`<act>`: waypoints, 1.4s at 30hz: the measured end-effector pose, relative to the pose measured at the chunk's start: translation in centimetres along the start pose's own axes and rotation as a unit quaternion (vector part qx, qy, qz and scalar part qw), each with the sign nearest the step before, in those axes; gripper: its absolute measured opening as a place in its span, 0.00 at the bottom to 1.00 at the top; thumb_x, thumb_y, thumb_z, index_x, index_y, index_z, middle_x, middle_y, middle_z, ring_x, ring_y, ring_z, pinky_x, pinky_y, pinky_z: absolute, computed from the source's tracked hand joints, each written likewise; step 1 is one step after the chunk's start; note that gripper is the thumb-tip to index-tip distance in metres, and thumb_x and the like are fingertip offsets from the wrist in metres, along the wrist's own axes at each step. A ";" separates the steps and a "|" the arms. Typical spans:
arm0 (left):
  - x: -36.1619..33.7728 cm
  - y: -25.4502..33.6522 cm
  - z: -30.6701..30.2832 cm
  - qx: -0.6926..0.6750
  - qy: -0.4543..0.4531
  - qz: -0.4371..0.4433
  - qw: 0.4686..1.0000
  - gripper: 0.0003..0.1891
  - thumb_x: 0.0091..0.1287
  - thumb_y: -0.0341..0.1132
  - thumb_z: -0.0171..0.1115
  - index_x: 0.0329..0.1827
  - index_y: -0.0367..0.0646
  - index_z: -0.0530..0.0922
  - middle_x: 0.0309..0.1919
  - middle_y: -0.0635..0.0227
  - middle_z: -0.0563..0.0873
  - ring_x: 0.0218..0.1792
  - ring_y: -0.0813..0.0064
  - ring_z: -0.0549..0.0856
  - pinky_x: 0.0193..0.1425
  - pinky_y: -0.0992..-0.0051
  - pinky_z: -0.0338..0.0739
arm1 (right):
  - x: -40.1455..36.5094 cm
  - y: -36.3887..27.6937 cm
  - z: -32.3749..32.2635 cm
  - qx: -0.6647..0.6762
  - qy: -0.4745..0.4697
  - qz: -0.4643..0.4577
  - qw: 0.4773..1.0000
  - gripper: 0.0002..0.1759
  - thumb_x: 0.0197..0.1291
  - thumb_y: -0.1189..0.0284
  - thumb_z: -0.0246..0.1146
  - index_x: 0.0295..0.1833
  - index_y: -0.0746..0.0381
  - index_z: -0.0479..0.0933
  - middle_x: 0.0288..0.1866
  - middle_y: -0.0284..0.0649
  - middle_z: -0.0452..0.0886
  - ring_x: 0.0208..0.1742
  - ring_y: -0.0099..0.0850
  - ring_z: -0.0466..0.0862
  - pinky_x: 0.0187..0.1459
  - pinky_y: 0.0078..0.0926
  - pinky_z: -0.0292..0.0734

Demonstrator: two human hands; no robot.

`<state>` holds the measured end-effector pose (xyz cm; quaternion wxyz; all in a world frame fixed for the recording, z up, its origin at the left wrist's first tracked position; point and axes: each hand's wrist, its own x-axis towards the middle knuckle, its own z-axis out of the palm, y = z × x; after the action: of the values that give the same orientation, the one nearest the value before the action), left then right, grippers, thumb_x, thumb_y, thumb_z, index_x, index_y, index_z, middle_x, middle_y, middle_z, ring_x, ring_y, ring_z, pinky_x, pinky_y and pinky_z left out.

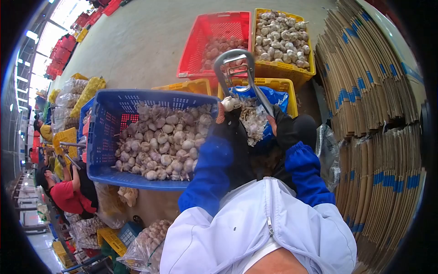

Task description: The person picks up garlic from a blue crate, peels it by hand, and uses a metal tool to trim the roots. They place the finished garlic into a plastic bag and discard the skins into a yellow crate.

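Observation:
My left hand (221, 114) is closed on a pale garlic bulb (228, 103), beside the right rim of a blue crate (141, 184). The crate is heaped with garlic bulbs (166, 137). My right hand (272, 124) is closed around the lower end of a grey metal lever tool (251, 64), its fingers partly hidden. The tool has a rounded loop at the top and stands in front of me. Below it, garlic trimmings and skins (253, 123) lie on a blue plastic bag (278, 98) set inside a yellow crate (292, 91).
Beyond are a red crate (187, 61) partly filled with garlic and a yellow crate (283, 71) full of bulbs. Folded cardboard boxes (365, 77) stand stacked at right. At left, a person in a red shirt (66, 196) sits near bagged garlic (68, 98).

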<state>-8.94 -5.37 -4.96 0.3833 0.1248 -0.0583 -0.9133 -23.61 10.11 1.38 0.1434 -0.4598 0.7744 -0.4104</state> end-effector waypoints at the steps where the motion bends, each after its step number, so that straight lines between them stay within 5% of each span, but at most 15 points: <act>1: 0.5 -0.6 0.7 -0.032 0.048 -0.011 0.998 0.26 0.60 0.50 0.53 0.50 0.36 0.66 0.47 0.55 0.73 0.50 0.63 0.73 0.52 0.69 0.74 | -0.4 -0.7 -0.6 0.011 0.006 -0.001 1.000 0.20 0.56 0.66 0.55 0.51 0.66 0.68 0.41 0.53 0.76 0.43 0.45 0.77 0.44 0.32 0.70; 3: 0.9 -1.6 2.1 -0.097 0.147 -0.033 0.984 0.23 0.60 0.48 0.54 0.48 0.37 0.67 0.44 0.55 0.73 0.47 0.63 0.74 0.49 0.69 0.76 | -1.0 -1.5 -1.3 0.007 0.026 -0.026 0.999 0.21 0.57 0.65 0.55 0.53 0.66 0.68 0.42 0.54 0.75 0.43 0.45 0.77 0.45 0.33 0.70; 4: 0.7 -2.3 2.7 -0.027 0.098 -0.010 0.995 0.23 0.59 0.48 0.55 0.47 0.38 0.68 0.42 0.57 0.74 0.45 0.64 0.75 0.49 0.69 0.76 | -1.1 -2.6 -2.2 -0.008 0.013 -0.015 1.000 0.21 0.57 0.65 0.54 0.53 0.66 0.67 0.42 0.54 0.75 0.43 0.45 0.77 0.45 0.34 0.70; 7: 1.8 -3.0 3.4 -0.055 0.170 -0.034 0.983 0.28 0.59 0.53 0.53 0.53 0.40 0.67 0.45 0.59 0.76 0.47 0.69 0.75 0.55 0.74 0.70 | -1.1 -3.0 -2.7 -0.052 0.010 -0.021 0.998 0.22 0.57 0.65 0.54 0.55 0.65 0.66 0.43 0.55 0.75 0.43 0.47 0.77 0.44 0.36 0.70; 10: 1.5 -3.6 3.0 0.211 0.080 0.024 0.974 0.25 0.63 0.50 0.48 0.57 0.43 0.64 0.48 0.61 0.75 0.48 0.73 0.75 0.54 0.78 0.68 | -1.1 -3.0 -2.5 -0.091 0.008 -0.017 0.996 0.22 0.57 0.65 0.54 0.56 0.65 0.65 0.42 0.55 0.75 0.41 0.49 0.76 0.42 0.39 0.70; 12: 0.8 -3.9 2.9 0.434 0.032 0.112 0.893 0.20 0.63 0.47 0.51 0.50 0.41 0.68 0.40 0.64 0.77 0.44 0.74 0.76 0.49 0.78 0.71 | -1.2 -3.3 -2.5 -0.106 0.012 -0.012 0.994 0.22 0.57 0.65 0.54 0.56 0.64 0.65 0.41 0.55 0.75 0.40 0.50 0.76 0.41 0.40 0.70; 15: -1.0 -3.9 3.3 0.684 0.043 0.219 0.694 0.16 0.64 0.46 0.51 0.45 0.42 0.72 0.36 0.66 0.79 0.42 0.76 0.76 0.48 0.79 0.70 | -1.5 -3.6 -2.1 -0.112 0.031 -0.013 0.993 0.22 0.56 0.65 0.54 0.55 0.64 0.65 0.40 0.54 0.76 0.38 0.50 0.77 0.40 0.41 0.70; 17: -0.8 -3.9 2.9 0.657 0.043 0.219 0.720 0.17 0.65 0.46 0.49 0.44 0.42 0.73 0.37 0.66 0.79 0.41 0.77 0.76 0.49 0.80 0.69 | -1.4 -3.5 -1.9 -0.119 0.034 -0.018 0.992 0.23 0.56 0.65 0.54 0.55 0.63 0.65 0.40 0.54 0.76 0.39 0.49 0.77 0.40 0.41 0.71; 18: 0.6 -3.8 1.3 0.554 0.024 0.186 0.811 0.17 0.65 0.47 0.49 0.45 0.42 0.73 0.38 0.66 0.79 0.42 0.77 0.76 0.50 0.80 0.68 | -1.5 -3.3 -1.8 -0.120 0.043 -0.022 0.992 0.22 0.56 0.65 0.54 0.55 0.63 0.65 0.40 0.54 0.76 0.38 0.49 0.77 0.39 0.41 0.71; 21: 2.8 -4.1 -0.5 0.427 0.029 0.154 0.890 0.19 0.65 0.48 0.48 0.47 0.41 0.72 0.39 0.66 0.79 0.42 0.76 0.77 0.50 0.79 0.69 | -1.6 -3.1 -1.5 -0.126 0.065 -0.037 0.989 0.22 0.56 0.65 0.54 0.55 0.62 0.65 0.40 0.53 0.76 0.38 0.49 0.77 0.39 0.41 0.71; 31: 2.2 -4.7 0.6 0.456 0.049 0.218 0.861 0.21 0.65 0.48 0.48 0.50 0.40 0.70 0.41 0.67 0.78 0.43 0.75 0.77 0.48 0.77 0.71 | -1.7 -2.5 -1.2 -0.119 0.041 -0.016 0.992 0.23 0.56 0.63 0.54 0.56 0.60 0.65 0.40 0.52 0.76 0.37 0.48 0.77 0.38 0.40 0.72; 36: 4.0 -1.6 -1.6 0.343 -0.062 0.095 0.932 0.22 0.65 0.48 0.48 0.52 0.39 0.69 0.42 0.67 0.78 0.44 0.74 0.77 0.48 0.76 0.72 | -1.1 -1.2 -0.1 -0.148 0.052 -0.032 0.987 0.24 0.53 0.63 0.58 0.53 0.62 0.67 0.36 0.50 0.78 0.33 0.46 0.79 0.35 0.39 0.73; 42: 2.4 0.1 2.1 0.360 -0.103 0.001 0.927 0.21 0.63 0.44 0.52 0.53 0.38 0.68 0.44 0.65 0.77 0.45 0.72 0.77 0.46 0.74 0.74 | 0.4 3.4 4.0 -0.177 0.071 -0.037 0.981 0.19 0.55 0.62 0.56 0.50 0.60 0.67 0.34 0.49 0.77 0.30 0.48 0.77 0.29 0.37 0.73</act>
<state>-11.08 -7.10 -3.41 0.3056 0.1598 -0.4227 -0.8381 -23.39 8.61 -3.68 -0.0110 -0.4762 0.8254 -0.3030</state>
